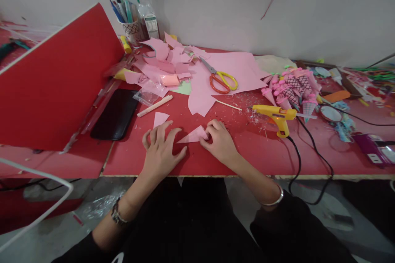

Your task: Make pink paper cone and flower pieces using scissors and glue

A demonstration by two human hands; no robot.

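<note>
My left hand lies flat on the red table, fingers spread, its fingertips beside a small pink paper triangle. My right hand is curled over the right end of a pink paper cone piece, its fingers pinching the paper. The cone piece lies on the table between both hands, its point toward my left hand.
A yellow glue gun with a black cord lies to the right. Orange-and-yellow scissors rest on a pink sheet. Pink scraps, a white stick, a black phone, a red board, a pen cup and finished paper cones surround them.
</note>
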